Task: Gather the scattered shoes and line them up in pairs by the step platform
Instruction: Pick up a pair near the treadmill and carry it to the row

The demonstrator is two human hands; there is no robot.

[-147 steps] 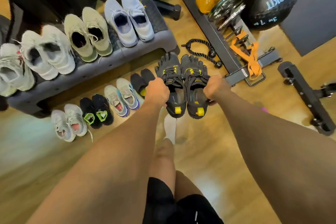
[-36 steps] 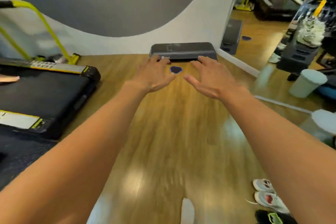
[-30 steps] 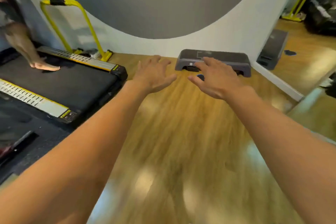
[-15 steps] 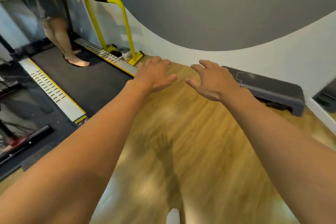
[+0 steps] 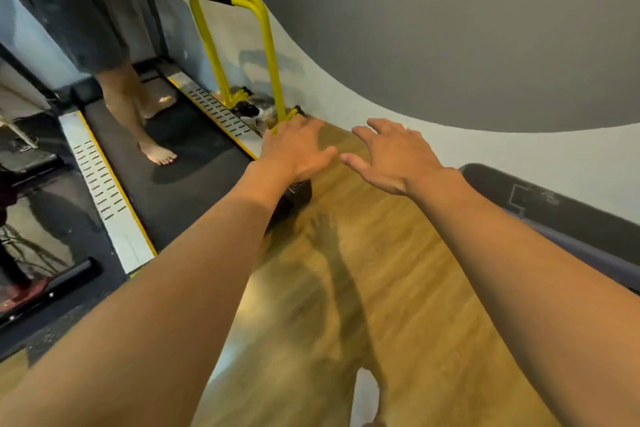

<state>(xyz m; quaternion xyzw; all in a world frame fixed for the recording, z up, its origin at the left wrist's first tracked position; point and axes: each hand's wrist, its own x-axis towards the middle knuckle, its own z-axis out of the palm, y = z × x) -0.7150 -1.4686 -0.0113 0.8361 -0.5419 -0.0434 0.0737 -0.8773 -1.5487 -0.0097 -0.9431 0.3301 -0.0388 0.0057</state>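
Both arms are stretched out ahead. The left hand [image 5: 298, 149] is spread flat, palm down, fingers relaxed, gripping nothing. The right hand [image 5: 394, 156] sits just beside it, fingers splayed and slightly bent, also holding nothing, with a narrow gap between the two thumbs. Under them runs the wooden floor [image 5: 398, 288], where an arm's shadow [image 5: 332, 253] falls across the boards. Off to the right, the dark step platform [image 5: 554, 215] lies along the foot of the grey-and-white wall [image 5: 450, 28], well apart from either hand. On the left is a treadmill [image 5: 180, 191], with another person's bare foot [image 5: 159, 154] planted on its belt. A yellow rail [image 5: 266, 45] rises behind the left hand, and at its base lies a small black-and-white object [image 5: 249, 110] — too blurred to tell whether it is a shoe. At the bottom edge a white-socked toe [image 5: 367, 395] pokes in.
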